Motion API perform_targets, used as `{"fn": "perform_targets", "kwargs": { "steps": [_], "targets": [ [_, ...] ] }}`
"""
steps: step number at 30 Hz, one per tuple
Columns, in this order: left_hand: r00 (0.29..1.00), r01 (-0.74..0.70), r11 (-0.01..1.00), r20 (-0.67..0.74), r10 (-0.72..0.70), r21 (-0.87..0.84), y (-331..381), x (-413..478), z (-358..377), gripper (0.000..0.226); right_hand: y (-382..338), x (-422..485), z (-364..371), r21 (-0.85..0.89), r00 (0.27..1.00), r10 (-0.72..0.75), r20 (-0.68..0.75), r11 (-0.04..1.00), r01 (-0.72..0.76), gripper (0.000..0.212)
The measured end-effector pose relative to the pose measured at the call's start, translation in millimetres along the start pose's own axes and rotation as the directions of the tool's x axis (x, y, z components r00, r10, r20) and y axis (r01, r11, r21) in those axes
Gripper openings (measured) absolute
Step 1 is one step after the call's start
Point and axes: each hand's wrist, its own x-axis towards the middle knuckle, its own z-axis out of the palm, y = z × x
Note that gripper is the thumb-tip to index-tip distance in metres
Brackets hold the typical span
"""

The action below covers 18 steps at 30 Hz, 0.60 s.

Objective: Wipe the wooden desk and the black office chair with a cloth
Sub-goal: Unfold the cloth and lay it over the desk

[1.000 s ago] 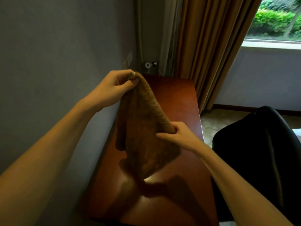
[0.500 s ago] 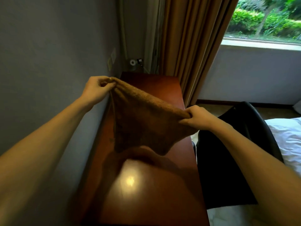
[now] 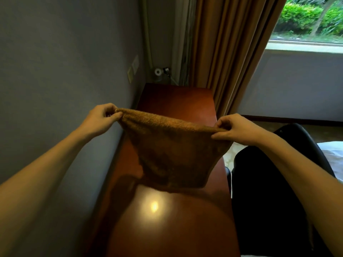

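Observation:
A brown terry cloth (image 3: 172,151) hangs stretched in the air above the glossy reddish wooden desk (image 3: 178,223). My left hand (image 3: 101,117) pinches its left top corner near the wall. My right hand (image 3: 234,129) pinches the right top corner over the desk's right edge. The cloth's lower edge hangs just above the desk top; whether it touches is unclear. The black office chair (image 3: 274,191) stands right of the desk, partly behind my right forearm.
A grey wall (image 3: 55,71) runs along the desk's left side with a switch plate (image 3: 133,68). Brown curtains (image 3: 228,52) hang behind the desk's far end beside a window. White bedding (image 3: 332,149) shows at the far right.
My hands have drawn apart and levelled out, spreading the cloth wide between them. The right hand rose from the cloth's middle to a top corner. The view has shifted left and down.

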Motion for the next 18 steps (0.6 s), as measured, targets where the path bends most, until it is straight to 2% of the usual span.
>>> {"fn": "perform_targets", "kwargs": {
  "steps": [2,3,5,8,11,14,18],
  "targets": [
    [0.999,0.05,0.999,-0.005,-0.05,0.007,-7.3,7.8,8.9,0.02,9.6,12.5,-5.0,0.058,0.999,0.024,0.047,0.998,-0.027,0.01],
    [0.997,0.077,0.997,-0.023,-0.077,-0.003,-10.6,13.6,14.8,0.019,13.3,20.7,-6.0,0.069,0.999,0.031,0.018,0.997,-0.032,0.009],
    [0.988,0.124,0.991,-0.091,-0.128,-0.043,-12.5,29.8,25.2,0.018,17.3,39.7,-6.5,0.102,0.991,0.039,-0.124,0.994,-0.027,0.013],
    [0.963,0.124,0.985,-0.226,-0.148,-0.117,-3.8,61.5,27.9,0.013,17.0,66.5,-9.9,0.224,0.923,0.051,-0.381,0.974,0.038,0.007],
    [0.944,0.07,0.989,-0.311,-0.108,-0.132,7.0,84.7,19.6,0.014,16.6,78.2,-18.1,0.262,0.855,0.02,-0.519,0.955,0.137,0.011],
    [0.946,0.018,0.991,-0.318,-0.059,-0.13,9.9,88.0,14.4,0.011,20.7,72.8,-22.1,0.184,0.829,-0.064,-0.556,0.963,0.197,0.015],
    [0.98,-0.009,0.993,-0.199,-0.015,-0.118,0.3,63.9,21.8,0.011,37.6,51.2,-7.2,0.092,0.841,-0.131,-0.524,0.974,0.209,0.015]
  ]
}}
